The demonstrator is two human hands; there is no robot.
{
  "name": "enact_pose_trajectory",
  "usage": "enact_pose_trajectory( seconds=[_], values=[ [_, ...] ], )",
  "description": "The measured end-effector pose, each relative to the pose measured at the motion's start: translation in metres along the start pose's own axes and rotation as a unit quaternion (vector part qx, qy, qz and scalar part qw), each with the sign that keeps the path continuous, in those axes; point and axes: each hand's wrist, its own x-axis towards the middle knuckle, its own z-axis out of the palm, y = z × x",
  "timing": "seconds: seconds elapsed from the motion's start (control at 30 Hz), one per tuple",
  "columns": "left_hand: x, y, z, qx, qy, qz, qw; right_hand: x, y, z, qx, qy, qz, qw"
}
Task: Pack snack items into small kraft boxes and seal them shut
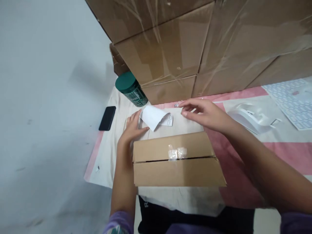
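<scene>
My left hand (133, 127) rests on the cloth at the left edge of a curled white paper sheet (153, 117). Its thumb and fingers are apart, touching or nearly touching the paper. Small printed outlines show on the sheet's right corner. To the right of the paper, my right hand (203, 112) hovers with loosely bent fingers, thumb apart from them, and no held thing visible. A tiny clear scrap (176, 105) lies by its fingertips. Closer to me, between my forearms, sits a closed brown cardboard box (175, 172) with short pieces of clear tape across its seam.
Large wrapped cartons (170, 52) stand stacked at the back. A green-lidded tub (131, 89) and a black phone (107, 118) are at the left. On the right lie crumpled white backing strips (251, 118) and a printed label sheet (292, 100) on the pink-and-white cloth (282, 156).
</scene>
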Motion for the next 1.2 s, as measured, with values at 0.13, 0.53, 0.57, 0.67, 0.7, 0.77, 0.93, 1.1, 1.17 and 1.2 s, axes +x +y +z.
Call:
enact_pose_trajectory(
  seconds=[0.13, 0.53, 0.57, 0.67, 0.7, 0.77, 0.93, 1.1, 1.17, 1.2],
  values=[
    [0.008, 0.015, 0.012, 0.015, 0.108, 0.014, 0.994, 0.019, 0.067, 0.033, -0.048, 0.069, -0.071, 0.994],
    [0.024, 0.057, 0.029, -0.251, 0.254, 0.047, 0.933, 0.015, 0.071, 0.058, -0.017, 0.03, -0.029, 0.999],
    [0.025, 0.059, 0.03, -0.252, 0.28, 0.025, 0.926, 0.015, 0.071, 0.058, 0.042, 0.016, 0.003, 0.999],
    [0.025, 0.065, 0.033, -0.214, 0.41, -0.055, 0.885, 0.016, 0.068, 0.059, 0.236, -0.004, 0.064, 0.97],
    [0.025, 0.068, 0.032, -0.193, 0.45, -0.065, 0.869, 0.016, 0.066, 0.059, 0.282, 0.0, 0.074, 0.956],
    [0.024, 0.072, 0.031, -0.168, 0.486, -0.036, 0.857, 0.016, 0.062, 0.061, 0.34, 0.004, 0.081, 0.937],
    [0.025, 0.075, 0.037, -0.211, 0.336, 0.127, 0.909, 0.016, 0.061, 0.069, 0.382, -0.012, 0.045, 0.923],
    [0.031, 0.076, 0.05, -0.24, 0.23, 0.174, 0.927, 0.015, 0.06, 0.072, 0.362, -0.043, 0.06, 0.929],
    [0.031, 0.079, 0.051, -0.235, 0.197, 0.207, 0.929, 0.015, 0.055, 0.069, 0.352, -0.054, 0.077, 0.931],
    [0.031, 0.08, 0.05, -0.231, 0.181, 0.218, 0.931, 0.015, 0.053, 0.067, 0.348, -0.06, 0.082, 0.932]
  ],
)
